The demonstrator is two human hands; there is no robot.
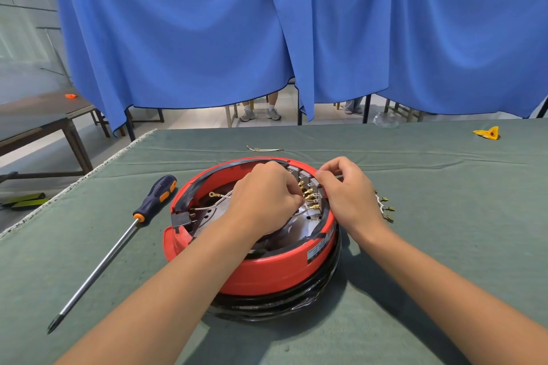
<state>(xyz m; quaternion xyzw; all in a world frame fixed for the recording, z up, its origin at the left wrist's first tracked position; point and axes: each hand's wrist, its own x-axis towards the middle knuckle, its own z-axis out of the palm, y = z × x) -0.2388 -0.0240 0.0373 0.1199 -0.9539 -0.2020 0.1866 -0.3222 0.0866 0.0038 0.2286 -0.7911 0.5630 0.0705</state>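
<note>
A round red appliance base lies upside down on the green cloth, its underside open and showing metal plates, white wires and a row of brass terminals. My left hand reaches inside, fingers curled and pinching a white wire at the terminals. My right hand rests on the far right rim, fingers curled and pinching something small by the grey switch blocks; what it holds is hidden. A loose ring terminal sticks up inside at the left.
A long screwdriver with a dark blue and orange handle lies left of the base. Loose wires with brass ends lie to its right, another wire behind it. A yellow scrap sits far right. Blue curtains hang beyond the table.
</note>
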